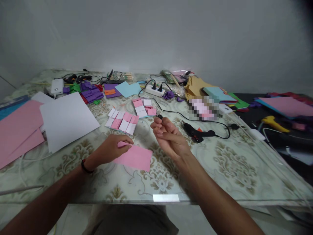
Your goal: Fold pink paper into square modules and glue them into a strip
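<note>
My left hand (110, 150) pinches pink rectangular paper sheet (138, 158), probably steadying it; right hand (170, 135), fingers curled, grips small black object (160, 116).

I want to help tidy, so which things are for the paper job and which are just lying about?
Probably in the job:
pink sheet in the left hand
small black object in the right hand
pink-and-white paper pieces

Seemingly just lying about:
black glue gun, untouched
white power strip
purple paper pieces
</note>
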Motion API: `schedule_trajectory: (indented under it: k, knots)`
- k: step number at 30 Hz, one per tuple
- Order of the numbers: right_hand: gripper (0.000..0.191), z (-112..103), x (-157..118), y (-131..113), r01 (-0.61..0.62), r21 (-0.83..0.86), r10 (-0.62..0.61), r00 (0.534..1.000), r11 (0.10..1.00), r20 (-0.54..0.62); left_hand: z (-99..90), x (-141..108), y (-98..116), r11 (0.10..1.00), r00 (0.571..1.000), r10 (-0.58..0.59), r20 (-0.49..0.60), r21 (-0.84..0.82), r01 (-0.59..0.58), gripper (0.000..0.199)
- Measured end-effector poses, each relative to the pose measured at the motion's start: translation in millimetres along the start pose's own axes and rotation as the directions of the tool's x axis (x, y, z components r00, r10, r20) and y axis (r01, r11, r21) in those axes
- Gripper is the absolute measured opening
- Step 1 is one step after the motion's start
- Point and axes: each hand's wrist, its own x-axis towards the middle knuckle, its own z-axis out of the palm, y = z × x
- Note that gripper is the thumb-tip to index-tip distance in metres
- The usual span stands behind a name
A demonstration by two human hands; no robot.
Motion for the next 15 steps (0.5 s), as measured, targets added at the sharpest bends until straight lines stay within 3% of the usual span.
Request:
schedule_trajectory:
  k: [7,15]
  knots:
    - [0.058,2.0,-4.0,-7.8,0.016,0.072,-0.018,1.0,0.997,0.018,-0.5,0.6,0.7,1.0,1.0,-0.009,0.012,-0.014,0.009,0.015]
    - [0.06,2.7,-7.3,-12.5,0.045,-0.003,-0.044,0.999,0.999,0.016,0.0,0.7,0.6,1.0,1.0,-0.003,0.011,-0.001,0.003,0.015]
